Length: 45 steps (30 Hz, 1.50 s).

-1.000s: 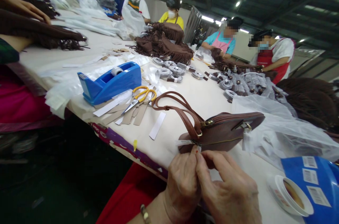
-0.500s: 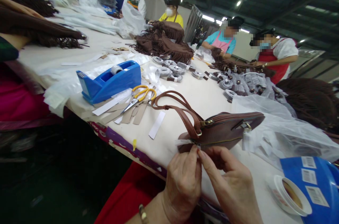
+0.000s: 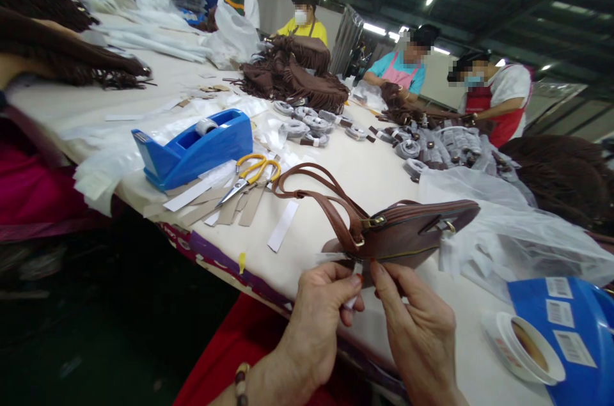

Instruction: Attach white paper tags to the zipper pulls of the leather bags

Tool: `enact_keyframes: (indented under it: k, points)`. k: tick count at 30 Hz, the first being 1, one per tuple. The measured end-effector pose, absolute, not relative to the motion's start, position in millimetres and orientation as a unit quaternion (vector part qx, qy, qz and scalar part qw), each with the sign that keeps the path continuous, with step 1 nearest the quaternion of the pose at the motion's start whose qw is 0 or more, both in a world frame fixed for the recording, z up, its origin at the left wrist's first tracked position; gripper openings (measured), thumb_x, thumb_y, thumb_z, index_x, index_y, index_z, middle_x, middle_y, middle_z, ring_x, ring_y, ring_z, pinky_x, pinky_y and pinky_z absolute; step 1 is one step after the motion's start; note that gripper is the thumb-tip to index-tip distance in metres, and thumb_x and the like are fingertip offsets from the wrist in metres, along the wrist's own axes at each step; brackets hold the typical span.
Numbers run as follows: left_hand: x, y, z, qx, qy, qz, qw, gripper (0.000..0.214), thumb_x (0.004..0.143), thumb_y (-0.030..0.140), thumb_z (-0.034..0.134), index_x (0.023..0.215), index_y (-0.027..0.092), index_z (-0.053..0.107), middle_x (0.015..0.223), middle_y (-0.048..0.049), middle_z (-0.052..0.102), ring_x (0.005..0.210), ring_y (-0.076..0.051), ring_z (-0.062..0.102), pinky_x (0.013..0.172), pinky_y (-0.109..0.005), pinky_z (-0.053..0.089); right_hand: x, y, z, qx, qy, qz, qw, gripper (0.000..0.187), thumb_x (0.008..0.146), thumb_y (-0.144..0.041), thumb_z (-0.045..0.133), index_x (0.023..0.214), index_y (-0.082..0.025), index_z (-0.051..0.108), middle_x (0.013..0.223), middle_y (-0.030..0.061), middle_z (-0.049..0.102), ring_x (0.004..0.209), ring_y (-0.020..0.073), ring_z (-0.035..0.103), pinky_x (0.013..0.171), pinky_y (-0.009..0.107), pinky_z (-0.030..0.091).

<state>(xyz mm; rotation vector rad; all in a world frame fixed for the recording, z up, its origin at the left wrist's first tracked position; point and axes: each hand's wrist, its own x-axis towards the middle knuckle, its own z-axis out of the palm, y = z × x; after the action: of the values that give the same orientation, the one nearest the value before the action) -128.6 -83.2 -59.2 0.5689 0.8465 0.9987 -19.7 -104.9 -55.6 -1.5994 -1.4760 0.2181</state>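
A brown leather handbag (image 3: 407, 233) lies on the table in front of me, its strap (image 3: 330, 208) looped out to the left. A zipper runs along its side. Below the zipper's left end, my left hand (image 3: 319, 320) pinches a small white strip (image 3: 356, 278) between thumb and fingers. The strip hangs close to the zipper end; whether it is fastened there I cannot tell. My right hand (image 3: 417, 323) is closed, thumb and forefinger together against the bag's near side. What lies between those fingertips is hidden.
Left of the bag are yellow-handled scissors (image 3: 249, 176), paper strips (image 3: 283, 226) and a blue tape dispenser (image 3: 196, 147). At right lie a plastic bag (image 3: 518, 227), a tape roll (image 3: 527, 348) and a blue object with barcode labels (image 3: 570, 323). Co-workers handle fringed brown goods (image 3: 297, 77) beyond.
My hands have drawn apart at the zipper end. The left has turned and moved slightly left and down, so the white strip now shows; the right fingertips rest a little farther right.
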Motion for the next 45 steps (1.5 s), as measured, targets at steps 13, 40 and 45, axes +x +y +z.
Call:
enact_keyframes:
  k: [13,40,45]
  points:
    - [-126.9,-85.6,-52.0,0.027,0.315,0.4,0.86,0.01,0.06,0.002,0.054,0.054,0.01,0.055,0.043,0.0031,0.044,0.033,-0.001,0.028,0.037,-0.015,0.021,-53.5,-104.9,-67.7,-0.509,-0.119,0.572,0.633,0.024,0.053,-0.029,0.079,0.059,-0.014,0.062,0.051,-0.0044,0.055,0.045,0.0063,0.047,0.035,0.012,0.034]
    - [-119.2,-103.1,-54.9,0.179,0.408,0.461,0.767,0.013,0.066,0.018,0.062,0.058,0.011,0.054,0.048,0.001,0.051,0.037,-0.003,0.034,0.04,-0.018,0.024,-33.8,-121.3,-55.9,-0.538,-0.179,0.565,0.599,0.023,0.058,-0.029,0.078,0.073,-0.015,0.068,0.065,-0.0001,0.064,0.059,0.011,0.056,0.055,0.019,0.048]
    - [-117.9,-102.0,-56.6,0.139,0.396,0.465,0.78,0.016,0.062,0.021,0.066,0.059,0.01,0.055,0.047,0.0016,0.052,0.036,-0.002,0.034,0.039,-0.017,0.025,-30.3,-117.5,-48.5,-0.496,-0.154,0.66,0.543,0.021,0.057,-0.027,0.078,0.07,-0.014,0.066,0.055,-0.0016,0.058,0.047,0.0098,0.052,0.046,0.02,0.044]
